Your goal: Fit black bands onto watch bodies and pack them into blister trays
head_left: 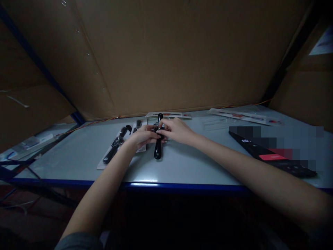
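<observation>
Left hand (142, 136) curled, thumb and fingers closed on middle of black item (158, 150). Right hand (179, 131) bent, fingertips pinching same middle from other side. Item upright in view, held around mid-desk (197, 166); long, glossy, rounded wider ends, small pale dot near lower end; centre hidden by fingers. Just left, under and beside left forearm, similar dark-handled pieces (111, 152) on pale cards, shiny clear wrap. Desk top pale, smooth, blue front edge. Behind, brown cardboard wall (182, 62), creased, matte.
</observation>
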Available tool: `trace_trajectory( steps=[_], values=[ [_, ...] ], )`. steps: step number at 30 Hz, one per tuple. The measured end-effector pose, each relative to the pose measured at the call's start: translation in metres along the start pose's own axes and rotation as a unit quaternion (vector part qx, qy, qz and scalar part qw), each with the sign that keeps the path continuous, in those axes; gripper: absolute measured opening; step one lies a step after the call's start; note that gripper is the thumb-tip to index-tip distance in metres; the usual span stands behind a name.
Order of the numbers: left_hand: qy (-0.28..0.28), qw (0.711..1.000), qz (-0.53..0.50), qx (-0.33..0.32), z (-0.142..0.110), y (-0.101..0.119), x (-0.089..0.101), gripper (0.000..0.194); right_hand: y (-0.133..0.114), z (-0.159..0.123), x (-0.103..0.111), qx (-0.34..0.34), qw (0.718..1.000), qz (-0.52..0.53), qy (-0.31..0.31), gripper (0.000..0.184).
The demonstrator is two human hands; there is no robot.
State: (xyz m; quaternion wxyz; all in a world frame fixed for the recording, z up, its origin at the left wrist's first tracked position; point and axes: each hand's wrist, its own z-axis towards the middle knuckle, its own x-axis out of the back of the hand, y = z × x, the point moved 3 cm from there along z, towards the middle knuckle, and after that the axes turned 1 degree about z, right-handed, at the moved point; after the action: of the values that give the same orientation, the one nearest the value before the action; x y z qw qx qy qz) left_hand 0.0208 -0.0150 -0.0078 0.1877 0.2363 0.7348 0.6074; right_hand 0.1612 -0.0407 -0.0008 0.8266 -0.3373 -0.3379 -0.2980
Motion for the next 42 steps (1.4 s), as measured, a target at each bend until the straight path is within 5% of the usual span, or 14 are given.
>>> trace_trajectory(
  steps=[3,6,9,11,16,20,23,26,31,36,42],
  values=[
    [-0.006,1.0,0.0,0.008,-0.002,0.0,-0.003,0.038,-0.004,0.0,-0.003,0.002,1.0,-0.027,0.016,0.023],
    [-0.011,1.0,0.005,0.008,-0.003,0.0,-0.004,0.038,0.005,0.004,-0.016,-0.108,0.989,0.098,0.001,0.028],
    [-0.008,1.0,0.018,0.001,-0.003,0.0,-0.003,0.036,0.016,0.007,-0.032,-0.236,0.922,0.301,-0.064,0.027],
    [-0.006,1.0,0.015,-0.001,-0.002,0.0,-0.002,0.036,0.021,0.008,-0.032,-0.253,0.904,0.34,-0.058,0.024],
    [-0.002,1.0,-0.004,0.006,-0.001,-0.001,-0.001,0.04,0.013,0.004,-0.003,-0.052,0.991,0.117,0.025,0.023],
    [0.016,1.0,0.002,0.015,-0.003,0.001,-0.003,0.037,0.0,-0.001,0.004,0.041,0.999,-0.026,-0.007,0.018],
    [0.018,1.0,0.005,0.019,-0.004,0.001,-0.004,0.038,-0.003,-0.001,0.0,0.025,0.999,-0.032,0.012,0.022],
    [0.015,1.0,0.007,0.011,-0.004,0.001,-0.005,0.039,0.002,0.002,-0.01,-0.071,0.993,0.095,0.009,0.028],
    [0.009,1.0,0.008,0.004,-0.005,0.001,-0.006,0.04,0.012,0.006,-0.024,-0.207,0.931,0.294,-0.062,0.027],
    [0.003,1.0,0.004,0.013,-0.006,0.003,-0.007,0.043,0.009,0.004,-0.003,-0.073,0.988,0.136,0.017,0.02],
    [0.018,1.0,0.013,0.013,-0.006,0.004,-0.006,0.046,-0.002,-0.001,0.006,0.059,0.997,-0.028,-0.03,0.021]
  ],
)
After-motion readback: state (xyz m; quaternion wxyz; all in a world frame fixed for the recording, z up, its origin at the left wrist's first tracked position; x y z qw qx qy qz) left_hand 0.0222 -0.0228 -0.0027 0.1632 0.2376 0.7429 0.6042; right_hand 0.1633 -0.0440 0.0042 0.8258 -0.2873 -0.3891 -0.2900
